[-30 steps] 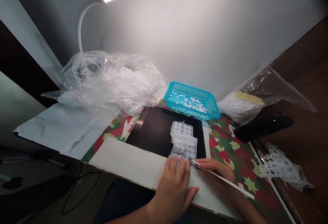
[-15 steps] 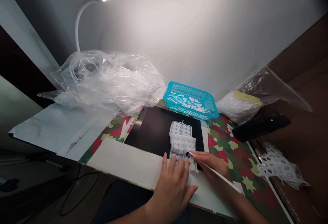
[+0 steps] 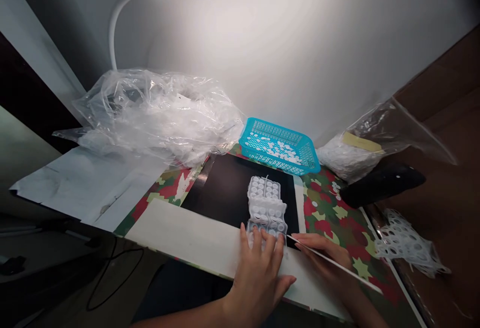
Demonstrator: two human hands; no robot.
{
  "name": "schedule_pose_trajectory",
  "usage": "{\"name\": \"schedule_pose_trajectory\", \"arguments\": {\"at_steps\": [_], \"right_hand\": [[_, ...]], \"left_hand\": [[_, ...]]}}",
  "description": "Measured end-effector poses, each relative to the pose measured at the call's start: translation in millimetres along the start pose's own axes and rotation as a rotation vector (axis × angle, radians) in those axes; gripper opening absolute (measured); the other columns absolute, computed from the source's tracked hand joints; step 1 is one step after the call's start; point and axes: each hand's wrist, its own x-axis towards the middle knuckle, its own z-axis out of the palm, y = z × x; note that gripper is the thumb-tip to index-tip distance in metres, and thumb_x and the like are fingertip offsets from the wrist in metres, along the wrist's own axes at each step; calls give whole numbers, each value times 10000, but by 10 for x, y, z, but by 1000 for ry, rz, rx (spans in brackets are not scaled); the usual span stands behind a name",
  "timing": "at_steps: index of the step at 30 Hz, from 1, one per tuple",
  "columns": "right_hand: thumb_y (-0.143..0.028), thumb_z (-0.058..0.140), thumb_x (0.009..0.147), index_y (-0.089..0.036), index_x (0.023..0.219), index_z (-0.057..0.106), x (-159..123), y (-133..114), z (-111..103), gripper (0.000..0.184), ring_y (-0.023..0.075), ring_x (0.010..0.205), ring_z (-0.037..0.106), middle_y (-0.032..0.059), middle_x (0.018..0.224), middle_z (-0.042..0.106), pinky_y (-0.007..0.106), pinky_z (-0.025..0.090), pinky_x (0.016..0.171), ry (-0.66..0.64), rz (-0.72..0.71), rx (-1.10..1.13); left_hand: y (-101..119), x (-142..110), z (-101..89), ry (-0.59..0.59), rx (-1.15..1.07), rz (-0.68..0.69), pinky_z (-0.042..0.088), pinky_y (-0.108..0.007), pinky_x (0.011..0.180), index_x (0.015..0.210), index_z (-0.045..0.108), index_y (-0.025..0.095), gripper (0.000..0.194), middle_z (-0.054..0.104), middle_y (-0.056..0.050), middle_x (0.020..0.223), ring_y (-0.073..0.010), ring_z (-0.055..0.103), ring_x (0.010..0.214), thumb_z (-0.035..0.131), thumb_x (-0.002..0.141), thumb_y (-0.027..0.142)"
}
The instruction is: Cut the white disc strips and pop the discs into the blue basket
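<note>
On black mat [image 3: 225, 183], translucent dimpled sheet [image 3: 267, 207]

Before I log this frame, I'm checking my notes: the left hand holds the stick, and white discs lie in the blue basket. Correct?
Not quite: the right hand holds the stick, not the left hand, as the head view shows. White discs do lie in the blue basket.

I see a bare left hand [image 3: 258, 270], palm down, fingers spread. The bare right hand [image 3: 325, 254] curls, pinching.
</note>
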Motion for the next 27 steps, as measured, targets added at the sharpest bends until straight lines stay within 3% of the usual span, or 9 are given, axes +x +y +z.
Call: {"name": "schedule_pose_trajectory", "arguments": {"at_steps": [15,22,27], "right_hand": [[-242,493,903,-258,1110,652,-16,-10,-64,262,218,950,681,55,1072,699,282,568,812,-162,-141,-124],[-158,496,894,-243,1177,621,143,53,14,320,211,971,673,67,1092,692,292,572,809,-89,-285,-283],[-76,525,858,-246,1185,602,257,139,108,376,209,988,660,70,1106,681,298,573,794,-54,-275,-320]], "left_hand": [[-18,2,11,8,-24,-1,256,-699,955,1371,402,162,606,556,-155,1207,-399,477,1134,264,923,547],[11,1,-3,26,33,-9,265,-699,944,1367,411,149,543,585,-148,1162,-392,495,1115,238,955,456],[-15,-13,-30,53,61,-3,156,-744,959,1344,436,106,522,557,-164,1215,-398,445,1157,287,952,417]]}}
